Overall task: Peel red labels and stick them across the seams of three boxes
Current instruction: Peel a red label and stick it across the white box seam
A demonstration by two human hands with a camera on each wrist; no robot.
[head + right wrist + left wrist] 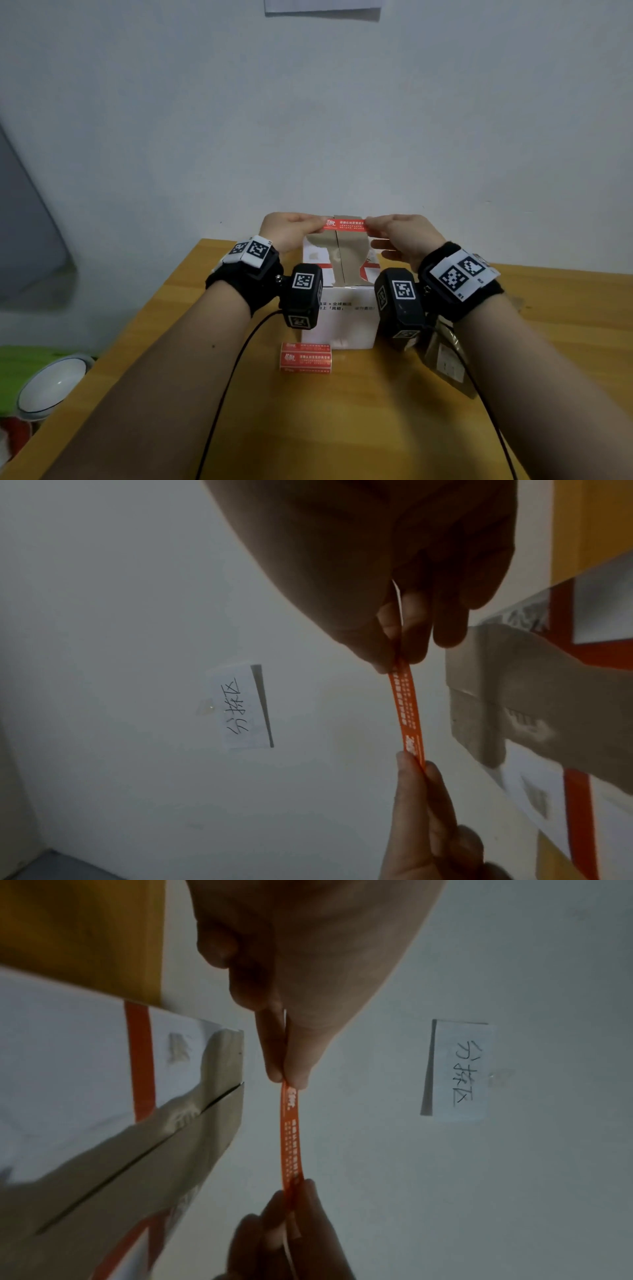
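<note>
A red label with white print is stretched flat between both hands, held in the air just above the far top edge of a white box. My left hand pinches its left end between thumb and forefinger. My right hand pinches its right end. The box top carries brown tape around a centre seam. In the left wrist view the label hangs beside the box's far edge without touching it. The right wrist view shows the label likewise apart from the box.
A red sheet of labels lies on the wooden table in front of the box. A flat brown packet lies to the right, under my right wrist. A white bowl sits off the table's left edge. The wall carries a paper note.
</note>
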